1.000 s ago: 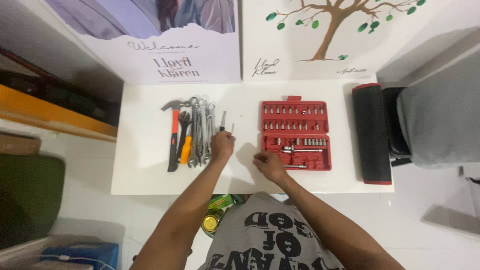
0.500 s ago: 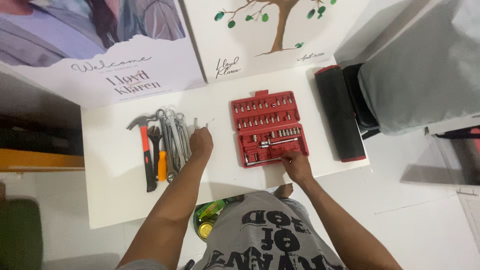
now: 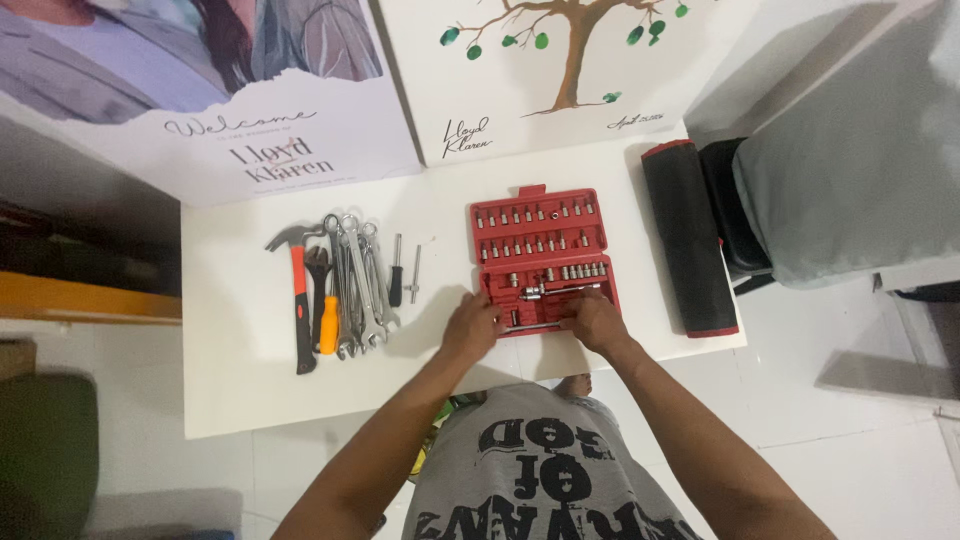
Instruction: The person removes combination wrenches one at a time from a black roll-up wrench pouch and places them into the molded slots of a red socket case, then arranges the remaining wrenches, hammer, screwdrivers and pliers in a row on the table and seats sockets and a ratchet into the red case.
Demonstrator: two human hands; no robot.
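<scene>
Both hands are now laid on the near edge of the open red plastic socket-set case; half a second ago only the right hand was there, the left hand being at the loose steel wrenches. Fingers curled on the case's edge; a firm grip cannot be told. Left of the hands, on the white table: red-handled claw hammer. Right: black rolled pouch.

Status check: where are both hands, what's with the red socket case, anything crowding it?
Left hand and right hand on near edge of open red socket case. Nothing lifted. Wrenches left, black roll right, both apart.
</scene>
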